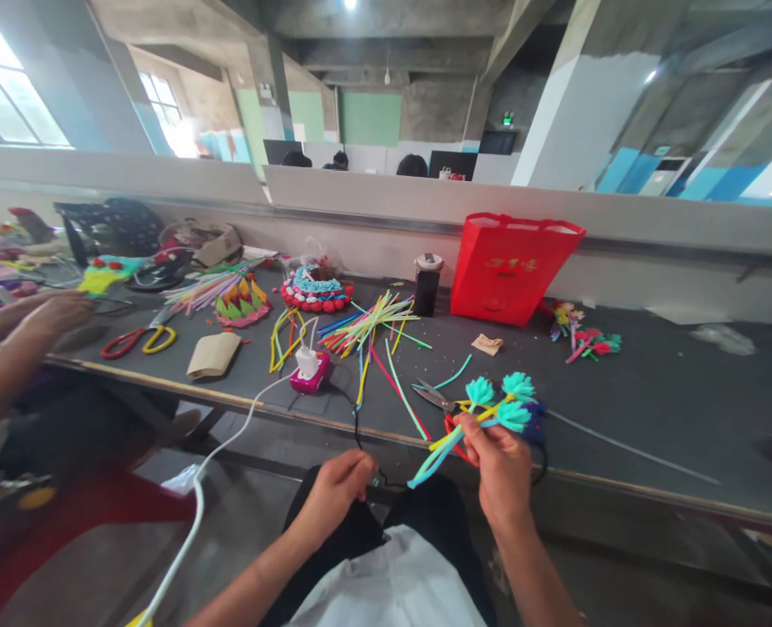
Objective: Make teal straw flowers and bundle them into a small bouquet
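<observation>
Over the table's front edge, my right hand (500, 466) is closed around the stems of a small bunch of pipe-cleaner flowers (480, 409). Their fluffy turquoise heads point up and away; the yellow, green and blue stems slant down to the left. Above my lap, my left hand (343, 492) has its fingers pinched together, and what they hold, if anything, is hidden. A black cord (358, 422) passes close by its fingertips. Behind the bunch lie red-handled scissors (434, 396), blades open, partly covered by my right hand and the stems.
Loose pipe cleaners (379, 322) lie heaped mid-table near a magenta power strip (312, 374) with a white charger. Farther back stand a red bag (516, 270) and a dark cup (428, 287). At left, a co-worker's hands (59, 313) are near red-and-yellow scissors (138, 340).
</observation>
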